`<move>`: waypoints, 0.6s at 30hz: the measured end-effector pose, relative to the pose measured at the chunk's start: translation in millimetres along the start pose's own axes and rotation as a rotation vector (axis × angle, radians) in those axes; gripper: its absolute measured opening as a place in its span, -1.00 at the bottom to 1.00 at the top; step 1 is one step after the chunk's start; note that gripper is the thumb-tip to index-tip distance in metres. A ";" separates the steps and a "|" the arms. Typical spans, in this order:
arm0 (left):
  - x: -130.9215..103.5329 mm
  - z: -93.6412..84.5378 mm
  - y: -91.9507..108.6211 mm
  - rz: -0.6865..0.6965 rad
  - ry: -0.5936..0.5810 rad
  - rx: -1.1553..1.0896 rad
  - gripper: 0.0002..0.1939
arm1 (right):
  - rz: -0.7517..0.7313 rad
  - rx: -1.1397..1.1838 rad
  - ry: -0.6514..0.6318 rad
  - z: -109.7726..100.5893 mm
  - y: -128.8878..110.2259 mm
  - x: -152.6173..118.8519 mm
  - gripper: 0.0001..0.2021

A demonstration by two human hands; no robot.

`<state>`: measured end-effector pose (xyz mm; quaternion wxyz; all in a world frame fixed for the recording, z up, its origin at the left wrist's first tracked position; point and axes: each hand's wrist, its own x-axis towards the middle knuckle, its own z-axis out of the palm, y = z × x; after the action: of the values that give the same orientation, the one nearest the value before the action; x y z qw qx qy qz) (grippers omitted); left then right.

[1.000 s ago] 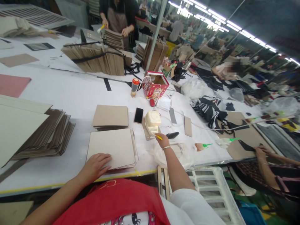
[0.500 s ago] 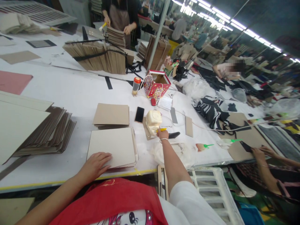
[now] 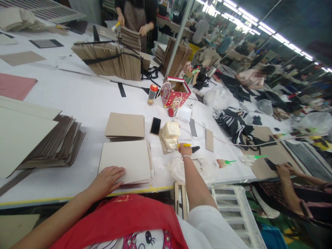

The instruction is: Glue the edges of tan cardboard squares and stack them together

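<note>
My left hand point(image 3: 112, 178) lies flat, fingers stretched, on the front edge of a stack of pale cardboard sheets point(image 3: 127, 157). Closed around a yellow-handled brush point(image 3: 186, 145), my right hand point(image 3: 185, 150) is beside the opening of a cut-down, cream-coloured plastic container point(image 3: 171, 130). The brush's bristle end is mostly hidden by my hand and the container. That container stands on a small piece of brown board point(image 3: 163, 147). Behind the pale stack lies another stack of tan cardboard point(image 3: 125, 124). A black pointed piece point(image 3: 195, 149) lies just right of my right hand.
A tall board stack point(image 3: 64, 138) stands left. Behind the container are a phone point(image 3: 155, 126), a red-lidded bottle point(image 3: 152, 95) and a red gift bag point(image 3: 176, 95). Crumpled plastic point(image 3: 178, 167) and a green-tipped glue bottle point(image 3: 224, 163) lie right. Co-workers' hands point(image 3: 284, 171) work at right and across the table.
My right hand has shifted slightly right with the brush, beside the container's opening. My left hand stays on the pale stack. The whole view has shifted a little.
</note>
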<state>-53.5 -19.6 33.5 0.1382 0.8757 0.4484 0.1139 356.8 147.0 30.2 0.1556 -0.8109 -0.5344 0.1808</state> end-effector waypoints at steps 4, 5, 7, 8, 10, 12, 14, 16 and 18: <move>0.5 -0.6 -0.1 0.012 -0.001 0.007 -0.65 | -0.083 -0.046 0.009 -1.5 -7.9 -6.6 -0.73; 0.8 -1.0 0.1 0.014 -0.002 0.006 -0.65 | -0.127 -0.069 0.003 -0.8 -10.9 -9.2 -0.73; 1.5 -2.8 1.1 0.012 -0.011 0.003 -0.66 | -0.232 -0.122 -0.028 2.2 -16.4 -16.1 -0.75; 1.9 -4.3 1.9 0.008 -0.020 0.003 -0.66 | -0.279 -0.143 -0.049 4.0 -18.3 -20.1 -0.76; 2.7 -8.4 3.7 0.003 -0.044 0.006 -0.67 | -0.363 -0.178 -0.101 6.4 -18.9 -28.3 -0.78; 3.1 -13.1 5.2 0.001 -0.069 0.016 -0.67 | -0.428 -0.211 -0.140 6.4 -14.9 -33.9 -0.79; 2.8 -17.0 5.7 0.007 -0.090 0.028 -0.63 | -0.472 -0.217 -0.138 5.0 -8.7 -34.6 -0.79; 1.9 -19.2 5.1 0.025 -0.111 0.043 -0.55 | -0.429 -0.111 -0.112 5.1 -4.2 -30.8 -0.79; 1.4 -20.0 3.8 0.040 -0.131 0.060 -0.49 | -0.276 0.102 -0.065 8.3 -3.7 -25.1 -0.75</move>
<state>-56.3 -17.8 53.7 0.1387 0.8937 0.4243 0.0455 340.9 125.7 27.7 0.2024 -0.7145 -0.6357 0.2109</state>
